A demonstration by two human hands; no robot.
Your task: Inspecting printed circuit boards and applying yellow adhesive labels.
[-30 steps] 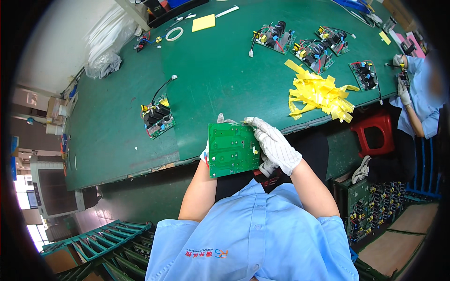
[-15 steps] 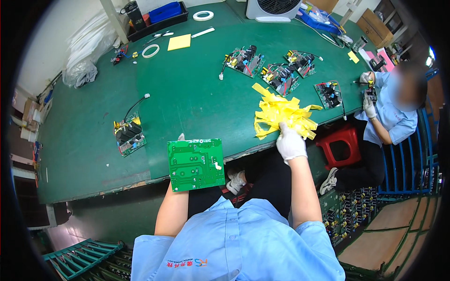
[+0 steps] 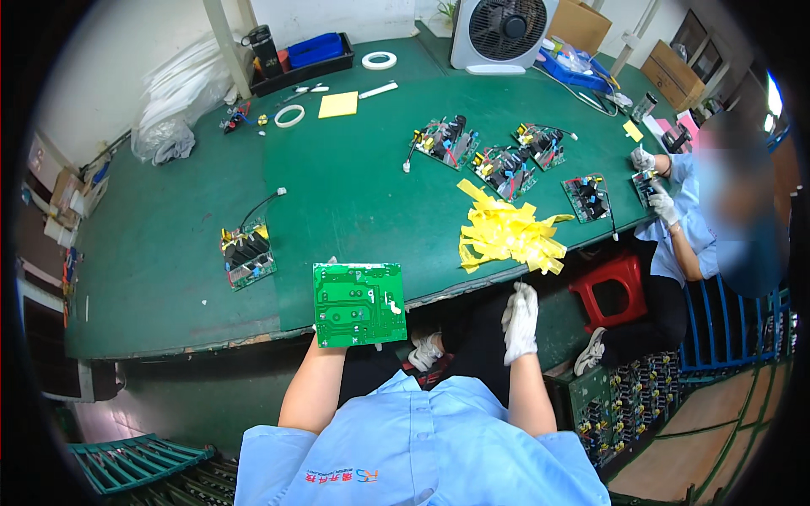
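Observation:
My left hand (image 3: 332,260), mostly hidden behind a green circuit board (image 3: 359,305), grips it at the table's front edge. The board's solder side faces me, with a white blob near its right edge. My right hand (image 3: 521,323), in a white glove, is just off the table edge with its fingers stretched out close together and nothing visible in them. Beyond it on the table lies a heap of yellow tape strips (image 3: 510,232), apart from the hand.
Several populated circuit boards (image 3: 504,171) lie beyond the tape heap, another board (image 3: 247,255) at the left. A fan (image 3: 506,34) and tape rolls (image 3: 379,60) are farther back. At the right, a co-worker's gloved hands (image 3: 662,204) hold a board, near a red stool (image 3: 609,291).
My right hand has drawn back from the yellow tape heap toward me, off the table edge. The left hand still holds the board. The whole view has shifted slightly.

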